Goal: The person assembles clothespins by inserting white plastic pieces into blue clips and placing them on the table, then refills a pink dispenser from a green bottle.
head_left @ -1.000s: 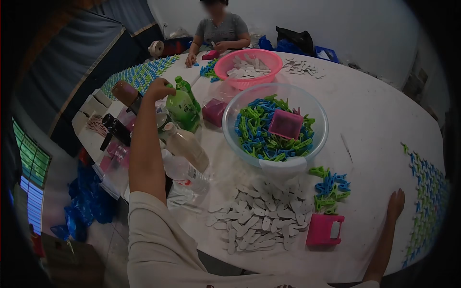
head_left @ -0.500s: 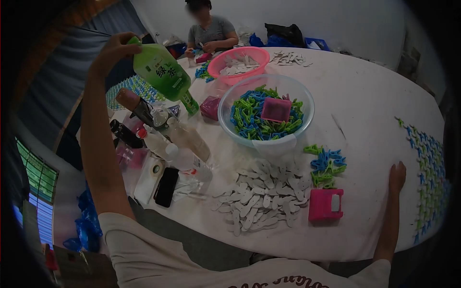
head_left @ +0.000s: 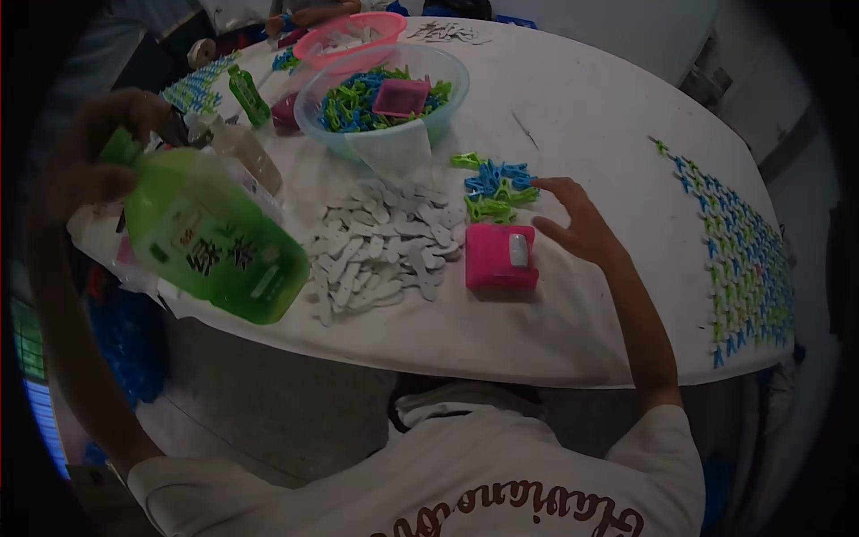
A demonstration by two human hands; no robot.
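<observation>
Surface: white round table (head_left: pixel 608 116), dim room; I look down over my own shirt at 6 o'clock.
Left hand (head_left: pixel 85 166): at 9 o'clock, raised off the table edge, fingers closed round the neck of a green bottle (head_left: pixel 210 237).
Green bottle: tilted, base swung toward me, dark characters on its label; it hangs above the table's near-left edge.
Right hand (head_left: pixel 577 224): at 3 o'clock, resting on the table, fingers spread and holding nothing.
Pink box (head_left: pixel 501 257): just beside my right hand, toward 9 o'clock from it.
White flat pieces (head_left: pixel 380 242): a loose heap between bottle and pink box.
Clips (head_left: pixel 492 185): small green and blue pile just beyond the box.
Clear bowl (head_left: pixel 385 134): at 12 o'clock, full of clips, a pink tray on top.
Pink basket (head_left: pixel 344 31): beyond the bowl.
Far edge: another person's hand (head_left: pixel 309 16), partly cut off.
</observation>
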